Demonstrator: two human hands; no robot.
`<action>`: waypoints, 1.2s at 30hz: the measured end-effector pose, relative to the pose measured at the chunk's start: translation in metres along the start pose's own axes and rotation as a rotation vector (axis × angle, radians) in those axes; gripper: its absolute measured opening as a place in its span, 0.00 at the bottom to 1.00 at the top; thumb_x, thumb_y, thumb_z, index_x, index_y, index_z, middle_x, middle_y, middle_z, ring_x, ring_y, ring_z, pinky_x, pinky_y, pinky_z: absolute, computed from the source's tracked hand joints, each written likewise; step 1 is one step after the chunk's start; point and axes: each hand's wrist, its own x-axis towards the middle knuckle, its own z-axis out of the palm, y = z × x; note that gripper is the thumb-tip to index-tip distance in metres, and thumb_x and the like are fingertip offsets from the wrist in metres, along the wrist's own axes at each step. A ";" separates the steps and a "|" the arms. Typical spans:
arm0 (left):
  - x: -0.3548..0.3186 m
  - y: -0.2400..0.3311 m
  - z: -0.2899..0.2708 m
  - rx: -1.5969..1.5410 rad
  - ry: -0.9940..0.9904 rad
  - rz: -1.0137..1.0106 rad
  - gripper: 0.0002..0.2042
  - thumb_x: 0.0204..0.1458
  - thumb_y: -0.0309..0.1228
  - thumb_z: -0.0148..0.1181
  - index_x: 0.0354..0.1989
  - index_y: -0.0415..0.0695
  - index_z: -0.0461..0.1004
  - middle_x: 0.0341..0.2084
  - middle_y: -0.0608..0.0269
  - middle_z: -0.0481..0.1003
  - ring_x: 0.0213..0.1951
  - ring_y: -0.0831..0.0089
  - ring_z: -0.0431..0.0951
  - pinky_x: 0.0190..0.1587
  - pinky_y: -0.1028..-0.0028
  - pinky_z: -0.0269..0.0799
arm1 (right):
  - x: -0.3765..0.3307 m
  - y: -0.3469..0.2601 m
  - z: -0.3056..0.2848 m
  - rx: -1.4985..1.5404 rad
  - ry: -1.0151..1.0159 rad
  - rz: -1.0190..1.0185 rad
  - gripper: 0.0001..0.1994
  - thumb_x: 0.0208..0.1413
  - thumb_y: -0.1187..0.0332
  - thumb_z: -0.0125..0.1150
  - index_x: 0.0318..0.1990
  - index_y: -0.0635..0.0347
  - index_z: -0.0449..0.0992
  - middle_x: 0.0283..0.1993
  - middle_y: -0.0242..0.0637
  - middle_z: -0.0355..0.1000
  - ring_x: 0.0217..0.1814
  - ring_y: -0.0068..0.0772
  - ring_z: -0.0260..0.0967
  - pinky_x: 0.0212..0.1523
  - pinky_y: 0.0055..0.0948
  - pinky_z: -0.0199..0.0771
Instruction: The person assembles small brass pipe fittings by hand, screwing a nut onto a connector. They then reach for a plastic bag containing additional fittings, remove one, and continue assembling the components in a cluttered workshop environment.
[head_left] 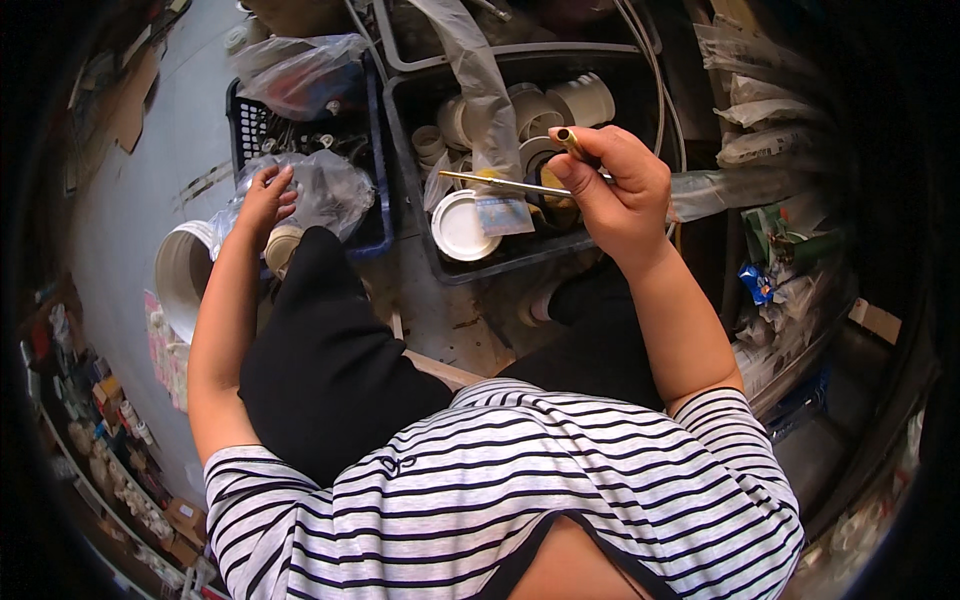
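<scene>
Head view: right hand point(630, 185) holds a brass-coloured tube point(570, 140) at its fingertips, with a thin rod point(500, 182), over the black bin's point(510, 262) right edge; left hand point(265, 205), half-opened, is beside a clear bag point(335, 195).

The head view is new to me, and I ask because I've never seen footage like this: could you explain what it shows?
There is no machine here, just a person's two bare hands. The single picture comes from a wide fisheye camera on the head, looking down, so edges curve and the striped shirt fills the bottom. The right hand grips a brass-coloured tube; a thin metal rod also runs into that hand. The left hand, fingers loosely spread, is beside a clear plastic bag at the blue crate; whether they touch isn't clear. Ahead, a black bin holds pale round containers and a white lid.
</scene>
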 end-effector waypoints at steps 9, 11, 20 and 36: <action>-0.088 -0.089 -0.049 -0.175 0.100 0.006 0.21 0.49 0.41 0.58 0.48 0.44 0.64 0.36 0.66 0.70 0.30 0.79 0.70 0.30 0.79 0.68 | -0.009 -0.001 0.012 0.215 0.040 0.133 0.07 0.45 0.80 0.59 0.35 0.66 0.74 0.26 0.33 0.69 0.26 0.18 0.63 0.26 0.17 0.63; -0.117 -0.108 -0.051 -0.028 0.098 -0.013 0.16 0.50 0.39 0.56 0.43 0.43 0.68 0.32 0.68 0.71 0.27 0.80 0.70 0.28 0.79 0.68 | -0.010 0.000 0.013 0.082 0.032 0.092 0.07 0.46 0.78 0.61 0.35 0.67 0.74 0.27 0.32 0.69 0.26 0.17 0.63 0.26 0.16 0.62; -0.116 0.060 0.042 0.472 -0.173 0.713 0.12 0.47 0.35 0.56 0.31 0.38 0.74 0.22 0.59 0.75 0.27 0.74 0.73 0.31 0.74 0.68 | -0.012 0.000 0.033 -0.085 -0.295 0.068 0.08 0.46 0.80 0.56 0.36 0.68 0.73 0.31 0.37 0.72 0.32 0.22 0.70 0.32 0.18 0.69; -0.058 0.042 0.215 1.357 0.029 0.341 0.12 0.40 0.31 0.53 0.34 0.43 0.77 0.38 0.51 0.74 0.42 0.58 0.74 0.44 0.65 0.70 | -0.054 0.026 0.055 -0.526 -0.993 0.284 0.10 0.42 0.69 0.56 0.35 0.48 0.76 0.34 0.36 0.73 0.40 0.40 0.70 0.38 0.38 0.69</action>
